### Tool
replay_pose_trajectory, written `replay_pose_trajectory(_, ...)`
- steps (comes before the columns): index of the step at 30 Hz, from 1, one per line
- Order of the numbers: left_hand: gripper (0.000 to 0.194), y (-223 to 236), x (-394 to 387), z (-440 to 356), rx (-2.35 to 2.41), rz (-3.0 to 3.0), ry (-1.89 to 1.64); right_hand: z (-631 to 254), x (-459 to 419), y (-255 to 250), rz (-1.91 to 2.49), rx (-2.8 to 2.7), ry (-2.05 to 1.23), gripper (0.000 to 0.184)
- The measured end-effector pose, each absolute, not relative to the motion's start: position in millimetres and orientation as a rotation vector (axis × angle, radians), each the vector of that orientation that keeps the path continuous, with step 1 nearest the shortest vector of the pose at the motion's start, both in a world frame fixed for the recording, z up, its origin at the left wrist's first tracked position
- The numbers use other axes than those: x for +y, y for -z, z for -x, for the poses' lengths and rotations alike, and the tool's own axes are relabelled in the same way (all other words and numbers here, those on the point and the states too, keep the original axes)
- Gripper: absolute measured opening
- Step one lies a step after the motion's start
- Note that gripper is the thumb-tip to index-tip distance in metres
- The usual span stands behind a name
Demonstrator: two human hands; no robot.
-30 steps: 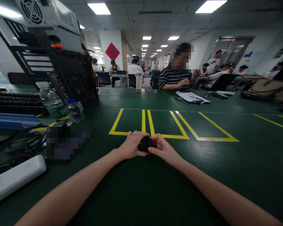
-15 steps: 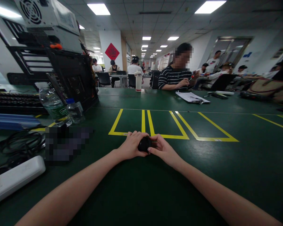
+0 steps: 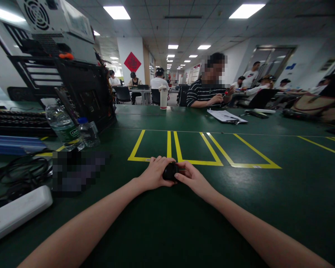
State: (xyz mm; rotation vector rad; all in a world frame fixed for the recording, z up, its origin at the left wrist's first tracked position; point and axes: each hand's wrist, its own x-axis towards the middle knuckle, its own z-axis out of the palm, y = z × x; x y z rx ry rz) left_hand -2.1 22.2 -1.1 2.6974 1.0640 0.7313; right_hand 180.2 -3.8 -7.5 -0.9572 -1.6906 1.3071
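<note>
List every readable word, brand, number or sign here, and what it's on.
Green label on the water bottle: seems to start with "C"; the rest is blurred.
Red diamond sign on the pillar: dark character, too blurred to read.
Stickers on the yellow tape: too small.
Papers: nothing legible.
Handheld black object: no lettering visible.

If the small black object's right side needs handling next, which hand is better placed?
Probably the right hand: its thumb is at that side of the black object, while the left hand curls around the opposite side.
</note>
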Motion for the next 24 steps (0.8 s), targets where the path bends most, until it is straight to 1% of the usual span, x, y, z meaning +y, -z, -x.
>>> replay_pose_trajectory(4, 0.065, 2.7, 23.2, 1.3, 1.066, -2.719, -0.732, -179.7, -3.9, 9.8, 0.835, -1.646, -1.334, 0.027)
replay_pose_trajectory(9, 0.064, 2.0, 22.4, 1.5, 1.061, -2.710, -0.739, -177.7, -5.7, 6.0, 0.865, -1.614, -1.331, 0.020)
replay_pose_trajectory(14, 0.062, -0.6, 20.8, 2.7, 1.055, -2.693, -0.718, -180.6, -5.7, 1.9, 1.004, -1.678, -1.315, 0.027)
replay_pose_trajectory(19, 0.063, -1.1, 20.4, 2.9, 1.067, -2.681, -0.701, -181.1, -7.4, 2.5, 0.896, -1.679, -1.362, 0.028)
replay_pose_trajectory(24, 0.062, -2.1, 19.8, 2.4, 1.068, -2.677, -0.699, -178.2, -8.5, 3.8, 0.862, -1.626, -1.332, 0.018)
